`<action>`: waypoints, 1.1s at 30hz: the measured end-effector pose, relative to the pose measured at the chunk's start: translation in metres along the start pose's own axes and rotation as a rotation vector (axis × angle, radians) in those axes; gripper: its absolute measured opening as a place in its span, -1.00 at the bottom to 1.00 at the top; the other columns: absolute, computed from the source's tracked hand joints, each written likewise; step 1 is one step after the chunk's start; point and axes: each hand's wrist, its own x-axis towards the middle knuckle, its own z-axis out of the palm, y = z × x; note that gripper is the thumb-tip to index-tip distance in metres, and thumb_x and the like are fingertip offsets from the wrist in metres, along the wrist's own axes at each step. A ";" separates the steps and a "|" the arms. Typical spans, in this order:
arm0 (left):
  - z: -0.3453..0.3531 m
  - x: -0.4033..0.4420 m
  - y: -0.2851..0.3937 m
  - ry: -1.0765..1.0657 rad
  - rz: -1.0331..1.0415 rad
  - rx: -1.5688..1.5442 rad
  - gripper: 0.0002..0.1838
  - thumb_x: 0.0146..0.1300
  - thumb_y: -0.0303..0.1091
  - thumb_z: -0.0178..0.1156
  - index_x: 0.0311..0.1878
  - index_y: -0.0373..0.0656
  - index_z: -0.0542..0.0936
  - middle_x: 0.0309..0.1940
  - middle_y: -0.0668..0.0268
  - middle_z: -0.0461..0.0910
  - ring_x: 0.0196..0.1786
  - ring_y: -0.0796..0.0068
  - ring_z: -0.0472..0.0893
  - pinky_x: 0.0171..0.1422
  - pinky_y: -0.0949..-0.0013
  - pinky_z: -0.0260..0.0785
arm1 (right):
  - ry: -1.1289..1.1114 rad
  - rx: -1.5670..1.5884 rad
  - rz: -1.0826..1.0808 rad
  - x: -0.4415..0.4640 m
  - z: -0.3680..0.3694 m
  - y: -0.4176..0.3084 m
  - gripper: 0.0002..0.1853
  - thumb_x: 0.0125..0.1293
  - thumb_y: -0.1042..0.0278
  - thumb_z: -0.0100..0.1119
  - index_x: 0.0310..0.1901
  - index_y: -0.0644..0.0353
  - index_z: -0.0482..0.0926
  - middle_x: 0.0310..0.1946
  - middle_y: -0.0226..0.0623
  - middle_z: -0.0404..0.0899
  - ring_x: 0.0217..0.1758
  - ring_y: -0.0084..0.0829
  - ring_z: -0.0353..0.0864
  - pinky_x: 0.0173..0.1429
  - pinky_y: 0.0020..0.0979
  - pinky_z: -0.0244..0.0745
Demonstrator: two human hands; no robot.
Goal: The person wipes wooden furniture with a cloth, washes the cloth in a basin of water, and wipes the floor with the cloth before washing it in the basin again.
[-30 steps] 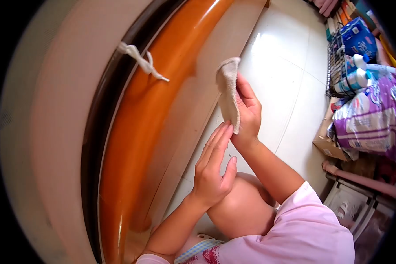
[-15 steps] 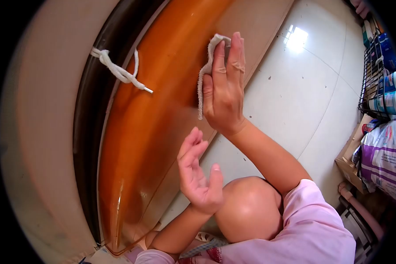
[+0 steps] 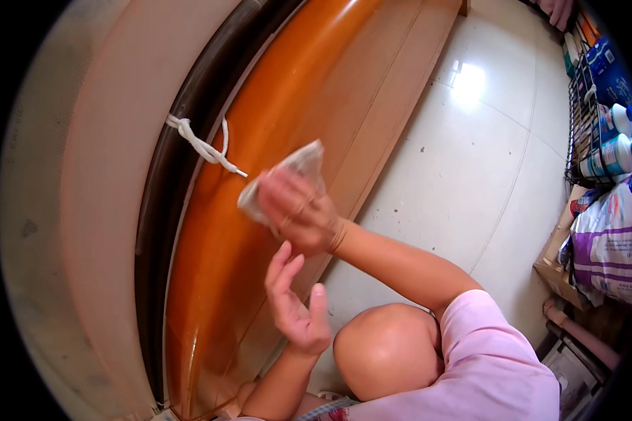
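Leftward swung my right hand, blurred fingers together, holding a thin beige fabric cloth; my left hand curled loosely. Overreaching could have snagged the knotted white cord.

Bottles in wire basket; cardboard box near.

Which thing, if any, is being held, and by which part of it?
The right hand holds a cloth about its middle; blur hides the exact grip. The left hand is empty.
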 end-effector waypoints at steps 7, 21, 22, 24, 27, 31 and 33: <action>0.002 0.011 0.011 -0.085 -0.039 -0.021 -0.52 0.15 -0.56 0.01 0.19 -0.37 0.32 0.34 -0.04 0.11 0.40 0.09 0.14 0.45 0.12 -0.04 | 0.117 -0.141 0.320 0.038 -0.013 0.042 -0.49 0.06 0.76 -0.09 0.14 0.53 0.37 0.31 0.18 0.06 0.36 0.03 0.13 0.36 -0.14 0.15; -0.003 0.004 0.017 0.026 -0.041 -0.024 -0.70 0.07 -0.60 0.07 -0.07 -0.29 0.46 0.19 0.04 0.26 0.18 0.22 0.34 0.33 0.18 0.16 | 0.103 -0.134 0.193 0.081 -0.016 0.049 -0.56 -0.11 0.64 -0.05 -0.07 0.36 0.50 0.00 -0.11 0.45 0.19 -0.03 0.35 0.29 -0.14 0.22; -0.005 0.004 0.018 0.016 -0.042 -0.017 -0.70 0.06 -0.61 0.08 -0.07 -0.29 0.47 0.19 0.05 0.26 0.18 0.22 0.34 0.32 0.18 0.16 | 0.102 -0.122 0.185 0.082 -0.014 0.047 -0.56 -0.11 0.64 -0.05 -0.07 0.36 0.50 0.00 -0.11 0.45 0.19 -0.03 0.35 0.29 -0.14 0.22; -0.005 0.003 0.018 0.027 -0.048 -0.017 -0.70 0.05 -0.62 0.08 -0.08 -0.29 0.48 0.17 0.05 0.27 0.18 0.22 0.34 0.32 0.18 0.17 | 0.112 -0.136 0.226 0.077 -0.010 0.039 -0.55 -0.11 0.67 -0.06 -0.07 0.35 0.50 0.01 -0.11 0.45 0.21 -0.03 0.32 0.30 -0.12 0.21; -0.006 0.002 0.018 0.039 -0.040 -0.032 -0.70 0.04 -0.63 0.08 -0.09 -0.30 0.48 0.15 0.05 0.29 0.16 0.24 0.37 0.30 0.20 0.19 | 0.076 -0.060 0.161 0.062 -0.006 0.018 -0.61 -0.03 0.68 -0.04 -0.09 0.32 0.51 0.00 -0.13 0.46 0.18 -0.06 0.37 0.28 -0.12 0.24; -0.010 0.000 0.020 0.041 -0.012 -0.006 -0.70 0.03 -0.66 0.08 -0.11 -0.31 0.48 0.12 0.03 0.30 0.11 0.25 0.41 0.28 0.22 0.23 | 0.110 0.098 0.139 0.033 0.002 -0.007 -0.73 0.05 0.64 0.04 -0.16 0.28 0.53 -0.04 -0.15 0.48 0.14 -0.09 0.41 0.23 -0.11 0.29; -0.013 -0.002 0.019 0.049 0.007 0.011 -0.71 0.03 -0.68 0.07 -0.13 -0.31 0.48 0.11 0.02 0.28 0.06 0.24 0.42 0.23 0.25 0.26 | 0.078 0.201 0.067 0.031 0.004 -0.022 -0.79 0.06 0.61 0.09 -0.22 0.26 0.55 -0.08 -0.16 0.49 0.08 -0.11 0.44 0.17 -0.11 0.35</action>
